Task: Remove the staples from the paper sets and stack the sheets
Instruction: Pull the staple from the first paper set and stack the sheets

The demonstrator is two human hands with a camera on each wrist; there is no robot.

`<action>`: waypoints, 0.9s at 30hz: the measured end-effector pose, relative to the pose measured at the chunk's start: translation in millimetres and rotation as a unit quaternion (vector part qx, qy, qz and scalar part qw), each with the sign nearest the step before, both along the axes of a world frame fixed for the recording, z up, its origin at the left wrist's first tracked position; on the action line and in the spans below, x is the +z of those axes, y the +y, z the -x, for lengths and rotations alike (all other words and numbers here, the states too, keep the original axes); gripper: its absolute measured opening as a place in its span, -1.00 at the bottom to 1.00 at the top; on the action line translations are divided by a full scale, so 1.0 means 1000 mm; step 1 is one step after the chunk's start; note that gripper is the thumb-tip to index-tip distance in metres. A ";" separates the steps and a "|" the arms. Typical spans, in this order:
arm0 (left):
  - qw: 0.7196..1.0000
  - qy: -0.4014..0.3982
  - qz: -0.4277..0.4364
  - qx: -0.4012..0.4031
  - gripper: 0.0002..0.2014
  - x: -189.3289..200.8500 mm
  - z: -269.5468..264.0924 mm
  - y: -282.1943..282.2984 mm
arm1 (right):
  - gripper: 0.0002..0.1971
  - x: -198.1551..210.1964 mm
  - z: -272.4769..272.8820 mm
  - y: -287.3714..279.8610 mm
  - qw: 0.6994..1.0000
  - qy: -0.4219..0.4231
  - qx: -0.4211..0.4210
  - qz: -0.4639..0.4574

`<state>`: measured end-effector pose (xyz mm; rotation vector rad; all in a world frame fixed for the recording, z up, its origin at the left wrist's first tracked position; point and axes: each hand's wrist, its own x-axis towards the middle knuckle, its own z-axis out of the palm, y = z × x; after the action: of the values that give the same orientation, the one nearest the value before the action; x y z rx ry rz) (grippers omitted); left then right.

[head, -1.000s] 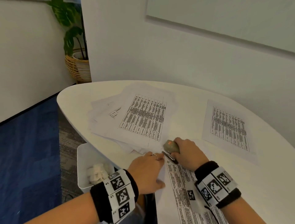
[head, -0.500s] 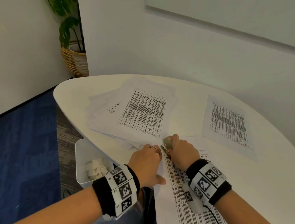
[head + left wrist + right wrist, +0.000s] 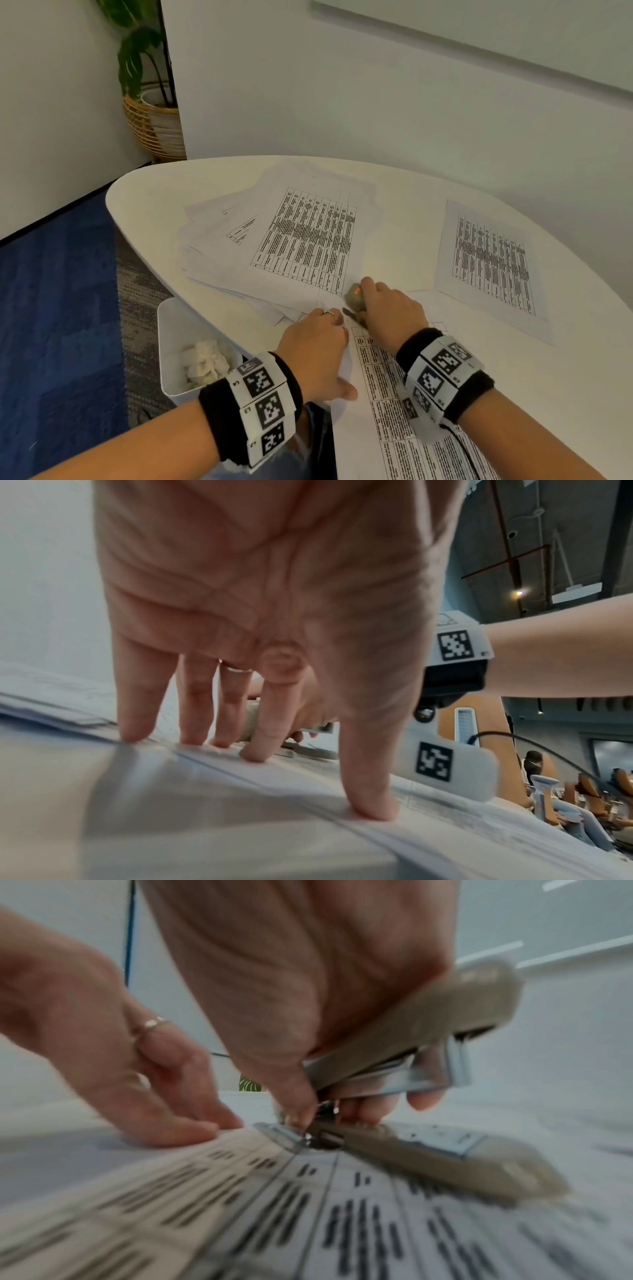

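Observation:
A printed paper set (image 3: 394, 404) lies at the table's near edge. My left hand (image 3: 317, 346) presses flat on its left margin, fingers straight (image 3: 255, 750), thumb spread. My right hand (image 3: 387, 313) grips a beige stapler (image 3: 355, 295) (image 3: 421, 1031) whose metal rear tip (image 3: 291, 1135) lies on the set's top corner, next to my left fingertips. A loose pile of printed sheets (image 3: 301, 240) spreads over the table's far left. A single printed sheet (image 3: 489, 267) lies at the right.
The white oval table (image 3: 411, 185) stands against a white wall. A white bin (image 3: 178, 346) with crumpled paper sits on the floor at the table's left edge. A potted plant in a wicker basket (image 3: 150, 123) stands in the far corner.
The head view has tilted and shifted slightly. Both hands stay at the set's top corner, with the stapler nudged a little along the paper.

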<state>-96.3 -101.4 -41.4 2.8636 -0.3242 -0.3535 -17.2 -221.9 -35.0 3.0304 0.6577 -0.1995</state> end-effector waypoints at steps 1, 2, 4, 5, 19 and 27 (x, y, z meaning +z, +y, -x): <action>1.000 -0.001 -0.001 0.000 -0.16 0.000 0.000 -0.001 | -0.67 0.003 -0.004 -0.001 1.000 0.000 0.017 0.005; 1.000 0.000 -0.001 0.001 -0.16 -0.001 0.000 -0.001 | -0.64 0.004 -0.008 -0.001 1.000 0.001 0.026 0.008; 1.000 0.005 0.000 0.002 -0.15 -0.001 0.000 -0.001 | -0.65 0.002 -0.012 -0.001 1.000 0.000 0.029 0.010; 1.000 0.005 0.000 0.003 -0.15 -0.001 0.000 -0.001 | -0.67 0.000 -0.011 0.000 1.000 0.002 0.022 0.005; 1.000 -0.003 0.011 0.008 -0.17 -0.003 0.001 -0.002 | -0.67 -0.006 -0.018 0.010 1.000 0.000 0.017 -0.006; 0.999 0.008 0.031 0.013 -0.17 0.003 0.002 0.000 | -0.69 0.006 -0.021 0.017 0.991 0.068 -0.082 -0.077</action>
<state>-97.8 -101.0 -38.8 2.8009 -0.2907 -0.3548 3.6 -204.6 -28.6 3.2446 0.4503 -0.3789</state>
